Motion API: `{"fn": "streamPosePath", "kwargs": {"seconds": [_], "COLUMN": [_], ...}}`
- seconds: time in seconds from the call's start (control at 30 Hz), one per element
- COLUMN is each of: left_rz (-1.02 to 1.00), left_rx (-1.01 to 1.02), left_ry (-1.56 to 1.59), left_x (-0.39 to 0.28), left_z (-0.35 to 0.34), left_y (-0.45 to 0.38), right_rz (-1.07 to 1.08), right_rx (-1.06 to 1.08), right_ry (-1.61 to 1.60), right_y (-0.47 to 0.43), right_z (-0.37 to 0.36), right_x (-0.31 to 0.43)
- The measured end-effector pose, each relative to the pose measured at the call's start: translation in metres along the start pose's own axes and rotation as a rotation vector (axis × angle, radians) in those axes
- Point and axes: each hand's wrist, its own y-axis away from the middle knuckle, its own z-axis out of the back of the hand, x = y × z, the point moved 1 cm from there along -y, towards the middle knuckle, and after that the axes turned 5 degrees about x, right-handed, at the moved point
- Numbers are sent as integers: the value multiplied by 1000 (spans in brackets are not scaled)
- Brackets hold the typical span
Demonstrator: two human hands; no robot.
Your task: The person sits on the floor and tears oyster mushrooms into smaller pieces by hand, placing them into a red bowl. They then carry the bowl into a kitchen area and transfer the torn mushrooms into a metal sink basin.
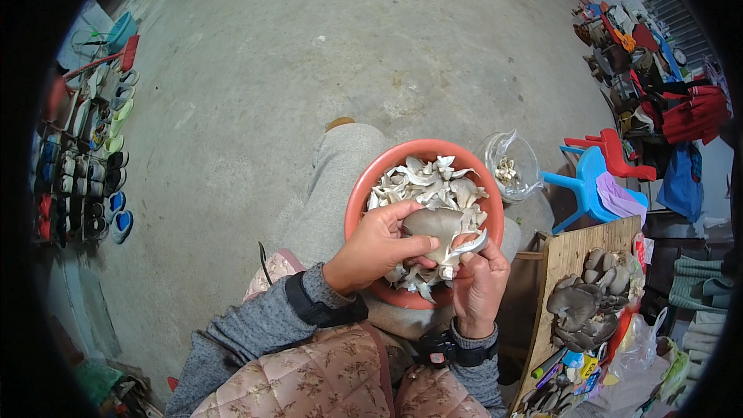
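An oyster mushroom with a wide grey-brown cap is held between my two hands, above an orange-red plastic basin resting on my lap. My left hand grips the cap, with the thumb on top. At the mushroom's right side my right hand pinches a pale strip that stands out from the cap. Torn oyster mushroom pieces fill much of the basin. My hands hide part of the contents and of the basin's near side.
Right of the basin is a bag-lined container holding mushroom scraps. A wooden table at the right bears whole oyster mushrooms and plastic bags. Beyond it stand blue and red plastic chairs. Shoe racks stand at the left.
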Motion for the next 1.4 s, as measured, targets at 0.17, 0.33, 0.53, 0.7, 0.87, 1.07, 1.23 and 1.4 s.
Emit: {"fn": "streamPosePath", "kwargs": {"seconds": [0.17, 0.33, 0.53, 0.7, 0.87, 1.07, 1.23, 1.4], "left_rz": [-80, -90, -98, -16, -28, 6, -35, -106], "left_rx": [-71, -36, 40, 112, 101, 112, 51, -28], "left_ry": [-47, -138, -247, -302, -425, -360, -131, -226], "left_x": [-8, -10, -3, 0, 0, -1, -3, -7], "left_z": [8, 16, 13, 8, 5, 6, 11, 21], "left_y": [0, 3, 1, 3, 4, 3, 1, 2], "right_rz": [90, -41, -96, -50, -16, -3, 23, 97], "right_rx": [-12, -34, -8, 169, 120, 90, 31, -7], "right_ry": [-191, 344, 719, 399, 356, 209, -70, -121], "right_y": [-2, -4, 1, -1, -3, -4, -7, -4], "right_z": [11, 25, 10, -12, -17, -12, -1, 21], "right_x": [8, 20, 25, 29, 19, 13, 12, 27]}}
